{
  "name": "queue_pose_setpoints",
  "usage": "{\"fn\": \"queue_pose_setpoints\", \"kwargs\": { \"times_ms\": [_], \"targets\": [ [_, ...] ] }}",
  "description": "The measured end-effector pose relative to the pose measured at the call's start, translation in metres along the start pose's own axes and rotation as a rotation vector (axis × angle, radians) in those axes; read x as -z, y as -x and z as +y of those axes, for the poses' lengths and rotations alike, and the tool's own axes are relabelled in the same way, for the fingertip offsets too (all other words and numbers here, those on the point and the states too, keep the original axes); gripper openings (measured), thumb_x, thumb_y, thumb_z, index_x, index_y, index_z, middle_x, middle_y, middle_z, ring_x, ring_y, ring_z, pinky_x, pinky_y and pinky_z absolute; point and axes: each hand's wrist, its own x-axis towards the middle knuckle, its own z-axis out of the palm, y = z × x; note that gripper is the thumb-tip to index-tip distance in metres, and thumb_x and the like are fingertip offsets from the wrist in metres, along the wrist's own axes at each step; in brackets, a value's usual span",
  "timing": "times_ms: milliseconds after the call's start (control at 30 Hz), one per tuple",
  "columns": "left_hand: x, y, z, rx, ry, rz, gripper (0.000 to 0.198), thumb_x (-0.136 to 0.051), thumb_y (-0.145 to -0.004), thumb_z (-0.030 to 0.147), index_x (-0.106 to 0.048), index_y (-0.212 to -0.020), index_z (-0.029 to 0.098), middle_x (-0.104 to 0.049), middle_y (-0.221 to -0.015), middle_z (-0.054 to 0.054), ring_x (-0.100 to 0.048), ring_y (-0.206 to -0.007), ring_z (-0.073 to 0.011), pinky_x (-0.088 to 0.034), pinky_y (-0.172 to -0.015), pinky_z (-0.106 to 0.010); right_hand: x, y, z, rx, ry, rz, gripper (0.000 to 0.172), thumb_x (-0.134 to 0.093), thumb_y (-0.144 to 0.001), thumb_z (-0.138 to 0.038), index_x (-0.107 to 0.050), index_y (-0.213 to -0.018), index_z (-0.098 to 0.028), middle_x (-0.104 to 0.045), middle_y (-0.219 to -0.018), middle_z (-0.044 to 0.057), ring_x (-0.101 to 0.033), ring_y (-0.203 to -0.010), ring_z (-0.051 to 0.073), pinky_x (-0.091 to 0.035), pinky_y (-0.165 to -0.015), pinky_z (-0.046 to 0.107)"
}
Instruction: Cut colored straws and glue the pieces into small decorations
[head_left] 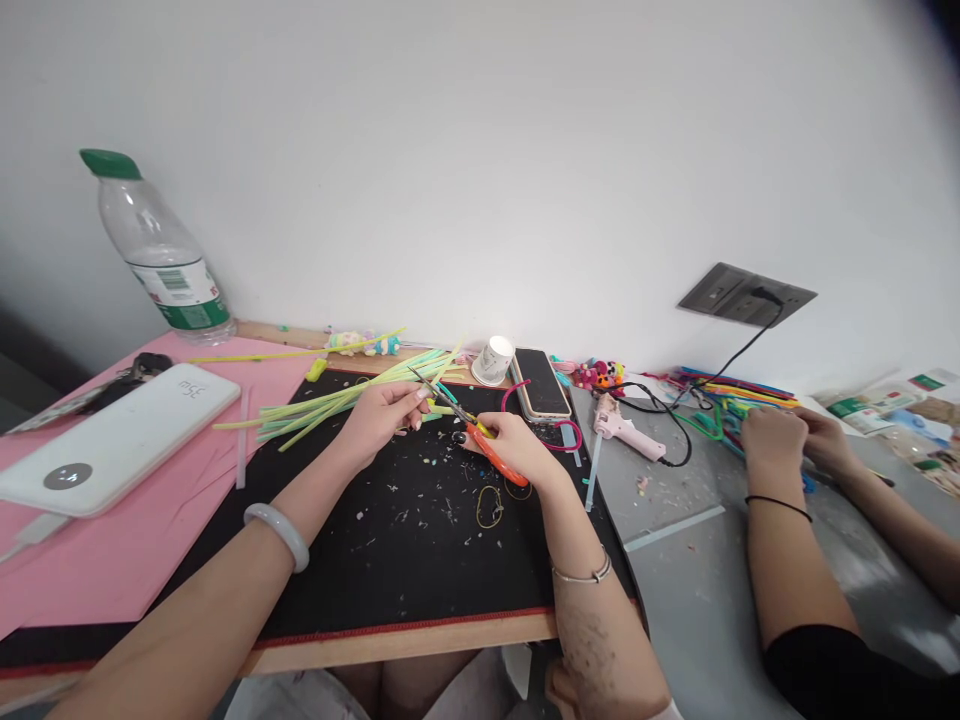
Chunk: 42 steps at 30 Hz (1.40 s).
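Note:
My right hand (517, 445) is closed on the orange handles of a pair of scissors (459, 412), whose blades point up and left. My left hand (382, 415) is pinched on a small piece at the blade tips, too small to name. Just behind my left hand lies a bundle of yellow-green pipe cleaners (337, 400) on a black mat (390, 560). Small cut scraps are scattered over the mat, and a yellow rubber band (489, 507) lies below my right hand.
A white power bank (112, 440) lies on pink paper (112, 560), a plastic bottle (165, 260) behind it. A paper cup (493, 360), a phone (540, 382) and a pink glue gun (626, 425) sit at the back. Another person's hands (787, 440) work with coloured pipe cleaners at right.

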Motion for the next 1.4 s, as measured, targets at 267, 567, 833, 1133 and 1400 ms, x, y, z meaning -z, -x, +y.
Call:
{"fn": "queue_pose_setpoints", "kwargs": {
  "times_ms": [267, 567, 833, 1133, 1400],
  "targets": [
    [0.000, 0.000, -0.001, 0.010, 0.073, -0.014, 0.029, -0.067, -0.074, 0.043, -0.063, -0.069, 0.015, -0.054, -0.056, 0.001, -0.045, -0.048, -0.0076, -0.033, -0.047, -0.019, 0.002, 0.000, -0.001, -0.013, 0.008, -0.036, 0.041, -0.056, -0.073, -0.052, -0.035, -0.061, -0.020, -0.029, -0.062, -0.006, -0.025, -0.057, 0.009, -0.022, -0.050, 0.021],
    [0.000, 0.001, 0.002, 0.010, 0.100, -0.033, 0.031, -0.068, -0.073, 0.044, -0.062, -0.065, 0.014, -0.050, -0.051, 0.002, -0.043, -0.046, -0.0070, -0.031, -0.045, -0.019, 0.006, 0.000, -0.001, -0.005, -0.018, -0.074, 0.039, -0.054, -0.075, -0.052, -0.036, -0.063, -0.020, -0.030, -0.064, -0.005, -0.026, -0.058, 0.009, -0.023, -0.051, 0.021],
    [-0.001, 0.001, 0.002, 0.002, 0.064, -0.044, 0.030, -0.067, -0.074, 0.043, -0.063, -0.064, 0.015, -0.050, -0.049, 0.003, -0.042, -0.044, -0.0067, -0.030, -0.045, -0.019, 0.005, 0.000, -0.003, -0.008, -0.034, -0.073, 0.039, -0.055, -0.075, -0.050, -0.034, -0.062, -0.019, -0.028, -0.064, -0.005, -0.024, -0.058, 0.009, -0.021, -0.050, 0.021],
    [0.003, 0.001, 0.002, 0.045, 0.057, -0.059, 0.028, -0.070, -0.071, 0.041, -0.065, -0.066, 0.013, -0.057, -0.059, 0.000, -0.045, -0.046, -0.0063, -0.033, -0.047, -0.020, 0.001, 0.001, -0.001, -0.077, 0.001, -0.050, 0.038, -0.056, -0.070, -0.047, -0.034, -0.057, -0.019, -0.027, -0.059, -0.005, -0.023, -0.055, 0.008, -0.018, -0.047, 0.022],
    [0.004, -0.002, -0.002, 0.054, 0.050, -0.055, 0.028, -0.069, -0.071, 0.041, -0.066, -0.069, 0.013, -0.058, -0.059, -0.001, -0.046, -0.047, -0.0069, -0.035, -0.048, -0.020, -0.005, -0.001, 0.005, -0.058, 0.053, 0.024, 0.031, -0.051, -0.071, -0.039, -0.034, -0.054, -0.019, -0.025, -0.057, -0.005, -0.023, -0.055, 0.008, -0.018, -0.046, 0.022]
  ]
}}
